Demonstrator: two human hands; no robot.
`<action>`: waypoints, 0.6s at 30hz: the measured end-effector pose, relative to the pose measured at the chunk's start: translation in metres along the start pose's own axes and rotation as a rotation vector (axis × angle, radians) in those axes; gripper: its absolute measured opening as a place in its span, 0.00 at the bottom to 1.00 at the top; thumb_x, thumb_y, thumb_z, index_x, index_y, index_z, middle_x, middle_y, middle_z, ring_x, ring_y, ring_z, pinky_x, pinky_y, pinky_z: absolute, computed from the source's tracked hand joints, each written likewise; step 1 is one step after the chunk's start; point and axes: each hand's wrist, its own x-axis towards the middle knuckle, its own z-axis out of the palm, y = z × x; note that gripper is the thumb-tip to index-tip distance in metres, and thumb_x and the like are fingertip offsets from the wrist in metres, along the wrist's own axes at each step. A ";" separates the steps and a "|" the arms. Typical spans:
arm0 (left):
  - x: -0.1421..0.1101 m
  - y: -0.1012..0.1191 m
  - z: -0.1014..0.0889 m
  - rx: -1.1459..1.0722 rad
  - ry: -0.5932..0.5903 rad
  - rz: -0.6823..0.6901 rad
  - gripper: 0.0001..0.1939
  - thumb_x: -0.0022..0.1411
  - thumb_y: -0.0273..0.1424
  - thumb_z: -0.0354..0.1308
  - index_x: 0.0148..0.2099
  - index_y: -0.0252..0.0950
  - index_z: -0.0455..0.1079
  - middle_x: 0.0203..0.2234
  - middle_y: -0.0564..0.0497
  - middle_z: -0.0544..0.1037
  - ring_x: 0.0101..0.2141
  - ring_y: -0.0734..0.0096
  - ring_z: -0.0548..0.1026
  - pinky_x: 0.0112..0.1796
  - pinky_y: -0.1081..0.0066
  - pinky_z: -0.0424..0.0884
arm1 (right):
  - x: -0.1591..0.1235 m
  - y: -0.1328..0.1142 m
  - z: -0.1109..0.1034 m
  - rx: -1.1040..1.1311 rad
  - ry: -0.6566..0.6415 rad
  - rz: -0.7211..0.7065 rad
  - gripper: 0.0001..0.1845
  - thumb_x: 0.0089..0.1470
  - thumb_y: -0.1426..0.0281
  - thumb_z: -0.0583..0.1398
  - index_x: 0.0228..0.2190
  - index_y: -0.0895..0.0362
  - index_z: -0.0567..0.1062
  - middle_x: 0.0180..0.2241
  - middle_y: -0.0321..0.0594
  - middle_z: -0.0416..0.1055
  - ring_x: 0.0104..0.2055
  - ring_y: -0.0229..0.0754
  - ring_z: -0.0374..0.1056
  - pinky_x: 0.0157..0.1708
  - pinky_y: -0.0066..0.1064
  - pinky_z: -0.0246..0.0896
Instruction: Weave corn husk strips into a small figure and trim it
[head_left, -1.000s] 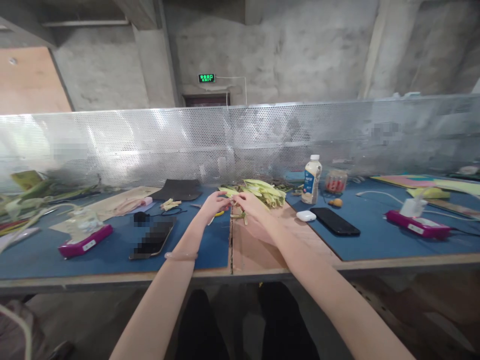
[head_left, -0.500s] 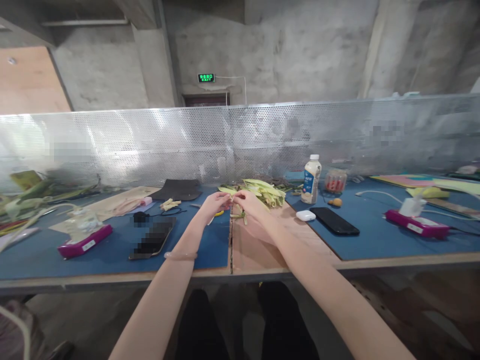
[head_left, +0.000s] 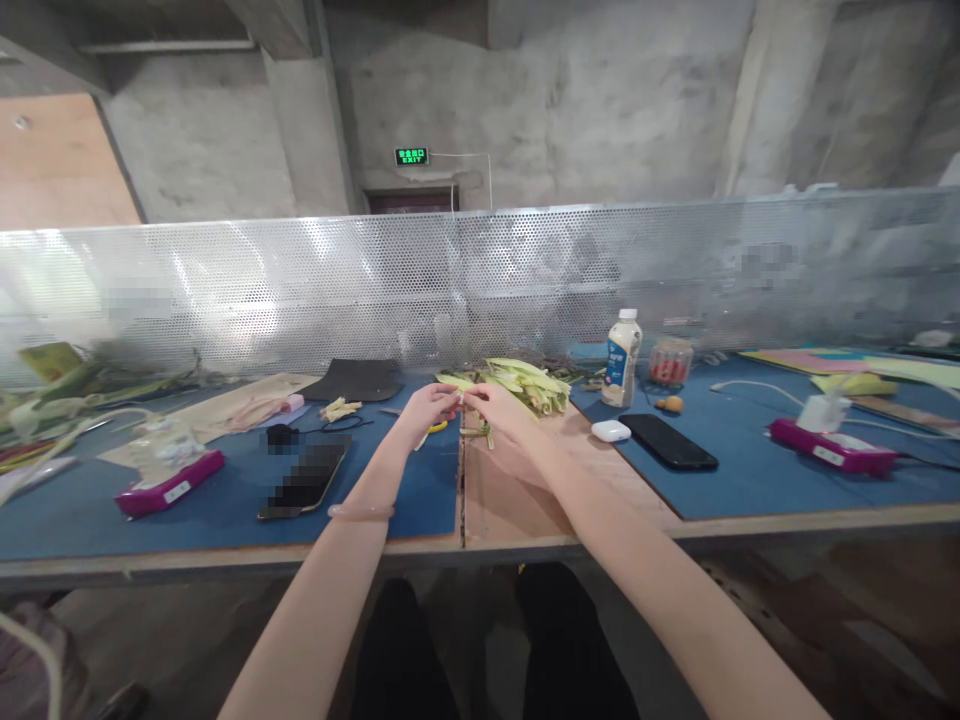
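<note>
My left hand (head_left: 433, 408) and my right hand (head_left: 491, 405) meet fingertip to fingertip above the seam in the table. Both are closed in a pinch around a small pale piece (head_left: 462, 398), too small for me to name. Just under the right hand lie thin, greenish plant strips (head_left: 480, 433). Behind and to the right of that hand is a pile of yellow-green corn husks (head_left: 534, 385). Scissors with yellow handles (head_left: 435, 428) rest beside the left hand, partly hidden by it.
At right stand a milk bottle (head_left: 622, 358) and a jar (head_left: 670, 362), with a white earphone case (head_left: 611, 431) and a black phone (head_left: 671, 442) nearer. Another phone (head_left: 307, 478) and a purple power strip (head_left: 171, 484) lie left. A perforated metal screen (head_left: 337, 290) borders the table's back.
The hands stay pinched together in nearly the same spot, with only a slight shift of the fingers. Nothing else has visibly moved.
</note>
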 end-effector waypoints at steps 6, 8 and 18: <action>-0.001 0.001 0.000 -0.005 0.009 0.007 0.12 0.62 0.32 0.53 0.47 0.32 0.65 0.38 0.48 0.72 0.34 0.70 0.73 0.34 0.65 0.72 | -0.002 -0.003 0.000 0.005 0.006 0.006 0.10 0.57 0.68 0.55 0.36 0.62 0.70 0.36 0.40 0.69 0.37 0.37 0.66 0.38 0.34 0.64; -0.001 0.001 0.000 -0.006 0.009 0.004 0.12 0.62 0.32 0.53 0.46 0.32 0.65 0.38 0.48 0.72 0.33 0.70 0.73 0.33 0.66 0.72 | -0.002 -0.003 0.000 -0.001 0.005 0.013 0.10 0.56 0.68 0.56 0.37 0.62 0.70 0.36 0.40 0.69 0.37 0.37 0.66 0.38 0.34 0.65; 0.002 -0.003 -0.001 -0.010 0.010 -0.006 0.13 0.62 0.32 0.53 0.48 0.32 0.65 0.40 0.47 0.72 0.35 0.69 0.73 0.35 0.64 0.72 | -0.002 -0.004 0.000 -0.055 0.009 -0.009 0.09 0.57 0.68 0.55 0.36 0.63 0.70 0.34 0.39 0.69 0.35 0.36 0.67 0.37 0.34 0.64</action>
